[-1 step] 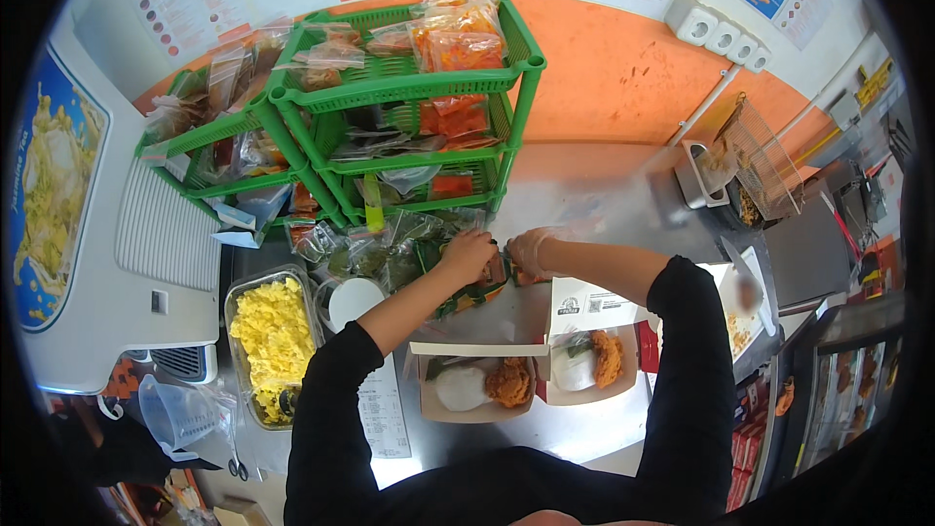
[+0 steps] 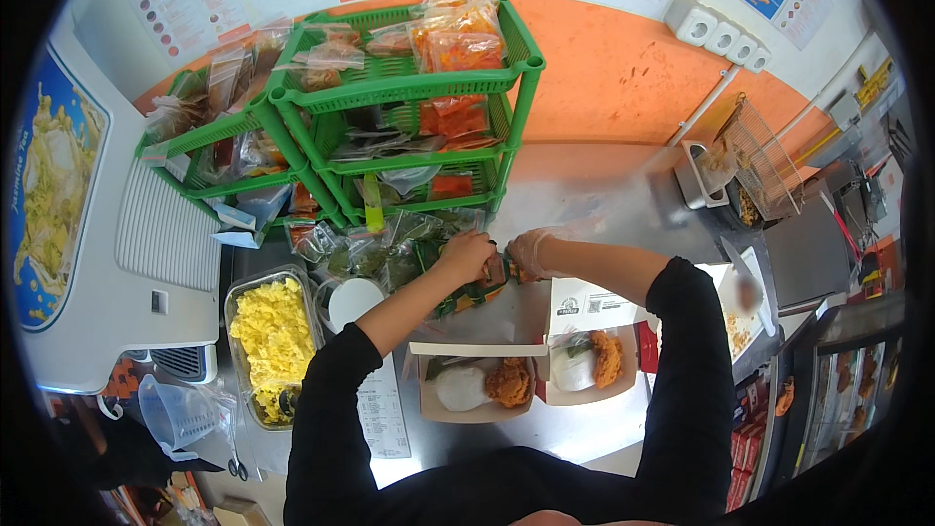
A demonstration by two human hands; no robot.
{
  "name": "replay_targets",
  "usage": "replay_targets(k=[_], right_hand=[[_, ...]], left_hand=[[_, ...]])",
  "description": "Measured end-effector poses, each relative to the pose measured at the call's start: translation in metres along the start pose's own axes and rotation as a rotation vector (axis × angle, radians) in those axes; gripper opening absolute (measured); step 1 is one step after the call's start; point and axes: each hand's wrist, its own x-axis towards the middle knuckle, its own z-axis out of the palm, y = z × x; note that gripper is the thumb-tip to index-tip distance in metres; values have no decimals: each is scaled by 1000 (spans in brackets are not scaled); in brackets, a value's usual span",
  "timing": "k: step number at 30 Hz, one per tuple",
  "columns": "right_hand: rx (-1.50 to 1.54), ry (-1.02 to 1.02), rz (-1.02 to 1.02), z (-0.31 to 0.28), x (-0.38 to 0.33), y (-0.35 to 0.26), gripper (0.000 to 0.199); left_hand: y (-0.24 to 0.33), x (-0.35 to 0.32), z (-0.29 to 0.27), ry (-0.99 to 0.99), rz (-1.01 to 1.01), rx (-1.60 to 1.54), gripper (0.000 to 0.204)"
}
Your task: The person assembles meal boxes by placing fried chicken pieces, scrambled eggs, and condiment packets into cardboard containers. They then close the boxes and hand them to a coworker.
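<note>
My left hand [image 2: 469, 256] is closed round a dark green and orange packet [image 2: 461, 301] lying beyond the two food boxes. My right hand [image 2: 527, 254], in a clear plastic glove, has its bent fingers at the packet's right end; its fingertips are partly hidden. Nearer to me stand a left open carton [image 2: 476, 416] and a right open carton [image 2: 591, 396]. Each has a white mound of rice [image 2: 464, 389], a piece of fried chicken [image 2: 509, 382] and some green leaf. The right carton's white lid [image 2: 592, 304] stands up below my right forearm.
Green stacked baskets [image 2: 404, 85] with bagged sachets stand behind my hands. At left are a tub of yellow scrambled egg [image 2: 271, 331], a white round lid [image 2: 356, 304], a receipt [image 2: 383, 419] and a drink dispenser [image 2: 170, 234]. A metal container [image 2: 701, 175] and a knife [image 2: 763, 307] are at right.
</note>
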Motion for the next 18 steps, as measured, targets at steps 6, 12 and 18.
replay_targets(k=[6,12,18], right_hand=[[-27,1,-64,-1,6,27,29],[523,409,431,-79,-157,26,26],[1207,1004,229,24,-295,-19,18]], left_hand=[[-8,1,-32,151,93,-344,25],[52,-50,-119,405,-76,-877,18],[211,-139,-108,421,-218,-883,18]])
